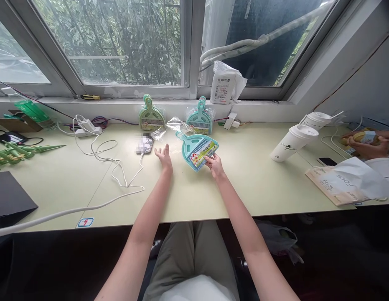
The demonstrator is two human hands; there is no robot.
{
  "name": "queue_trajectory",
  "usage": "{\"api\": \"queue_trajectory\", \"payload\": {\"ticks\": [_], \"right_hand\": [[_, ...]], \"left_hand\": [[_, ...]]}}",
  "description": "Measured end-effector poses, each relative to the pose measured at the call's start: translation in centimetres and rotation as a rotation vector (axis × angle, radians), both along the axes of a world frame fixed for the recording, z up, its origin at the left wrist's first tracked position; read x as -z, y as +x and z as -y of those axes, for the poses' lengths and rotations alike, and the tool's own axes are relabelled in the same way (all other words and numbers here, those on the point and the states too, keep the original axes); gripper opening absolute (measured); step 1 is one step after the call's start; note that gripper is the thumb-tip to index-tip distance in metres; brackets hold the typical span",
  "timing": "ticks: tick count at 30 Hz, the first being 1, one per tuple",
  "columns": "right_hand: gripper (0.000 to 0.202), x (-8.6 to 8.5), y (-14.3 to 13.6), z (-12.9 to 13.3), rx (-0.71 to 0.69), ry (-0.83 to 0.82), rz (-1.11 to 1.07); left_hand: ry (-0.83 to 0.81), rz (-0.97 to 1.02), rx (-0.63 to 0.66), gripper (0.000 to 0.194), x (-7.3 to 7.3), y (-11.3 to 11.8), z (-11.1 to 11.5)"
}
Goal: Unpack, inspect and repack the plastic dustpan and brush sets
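A teal dustpan with a small brush and a printed label (194, 146) is held over the table by my right hand (215, 166), whose fingers grip its lower right corner. My left hand (164, 158) is raised to the left of it, fingers apart and holding nothing. Clear plastic wrap (178, 124) lies by the dustpan's handle, beyond my left hand. Against the wall stand a green dustpan set (151, 116) and another teal dustpan set (199, 117), both in clear wrapping. A phone (145, 143) with a white cable lies left of my left hand.
White cups (290, 144), a tissue pack (341, 182) and another person's hands (369, 142) are at the right. White cables (119, 167), a power strip (88, 131), a green bottle (33, 112) and a black box (12, 198) are at the left. A white package (224, 88) sits on the sill.
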State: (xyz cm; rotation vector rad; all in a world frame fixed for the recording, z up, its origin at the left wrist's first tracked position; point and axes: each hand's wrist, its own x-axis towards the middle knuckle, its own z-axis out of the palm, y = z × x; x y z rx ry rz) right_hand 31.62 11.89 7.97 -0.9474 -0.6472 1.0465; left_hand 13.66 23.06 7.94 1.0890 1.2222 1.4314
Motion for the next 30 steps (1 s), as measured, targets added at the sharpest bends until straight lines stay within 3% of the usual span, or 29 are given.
{"api": "queue_trajectory", "payload": {"ticks": [4,7,11,14,19,23,30], "right_hand": [[0.036,-0.1,0.0,0.0,-0.019,-0.024,0.031],[0.036,-0.3,-0.1,0.1,-0.032,-0.025,0.050],[0.036,-0.5,0.1,0.1,0.076,0.020,0.045],[0.037,-0.8,0.6,0.2,0.121,0.052,0.038],[0.038,-1.3,1.0,0.5,0.042,0.028,0.068],[0.036,-1.5,0.2,0.5,-0.018,0.037,0.081],[0.033,-1.3,-1.4,0.2,-0.018,0.037,0.061]], "left_hand": [[-0.048,0.290,0.355,0.058,0.3,0.1,-0.4],[-0.024,0.304,0.484,0.069,-0.1,0.2,0.1],[0.074,0.318,0.645,0.089,-0.8,0.4,1.2],[0.082,0.335,0.758,0.093,-1.3,0.7,1.9],[0.010,0.310,0.736,0.066,-1.6,0.5,1.7],[-0.028,0.280,0.647,0.063,-1.0,0.1,0.8],[-0.053,0.192,0.688,0.046,-0.4,0.9,1.5]]}}
